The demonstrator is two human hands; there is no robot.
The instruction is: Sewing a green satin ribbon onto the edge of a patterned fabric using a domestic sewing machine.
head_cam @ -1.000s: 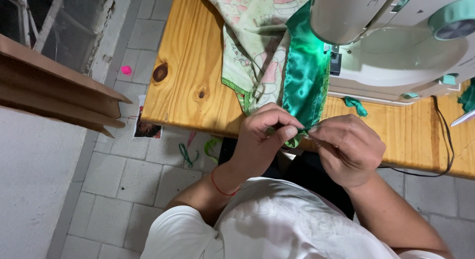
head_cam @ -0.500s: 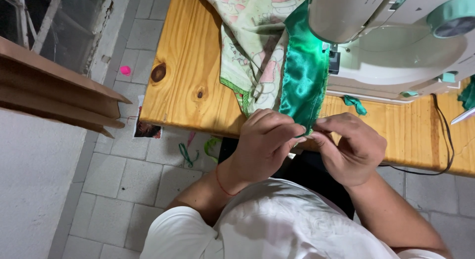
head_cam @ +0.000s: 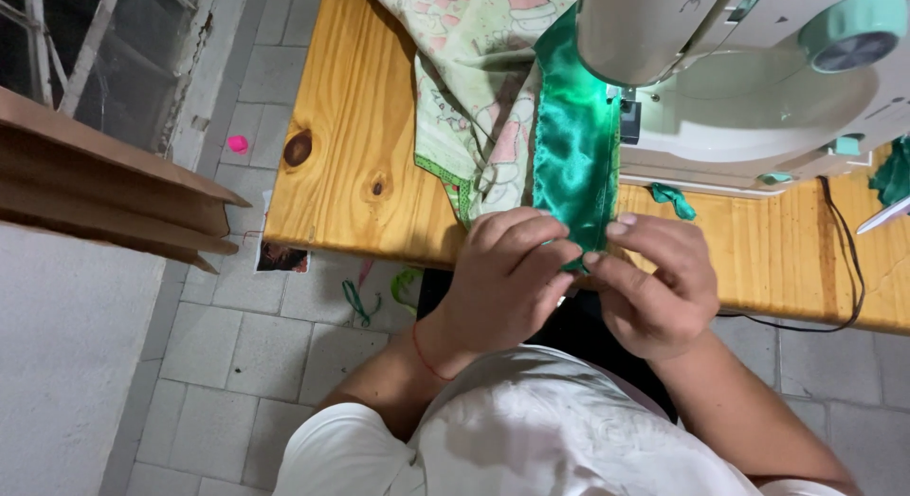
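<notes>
White short-sleeved top, bare forearms

A thin red thread bracelet (head_cam: pixel 424 352) circles the left wrist; the shirt (head_cam: pixel 559 430) shows faint embroidery.

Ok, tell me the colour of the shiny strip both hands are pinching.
Bright emerald green, glossy like satin: the fabric strip, seen in the head view.

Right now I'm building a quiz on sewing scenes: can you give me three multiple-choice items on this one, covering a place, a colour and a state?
1. Where does the sewing machine stand?
A. on the wooden table
B. on the floor
C. on a lap

2. What colour is the satin strip?
A. red
B. green
C. black

3. How do the hands meet the strip?
A. both lie flat on the table
B. only one touches it
C. left hand and right hand both pinch its near end

Answers: 1 A, its base rests on the tabletop. 2 B, it shines bright green. 3 C, fingertips of both close on the strip's end.
</notes>
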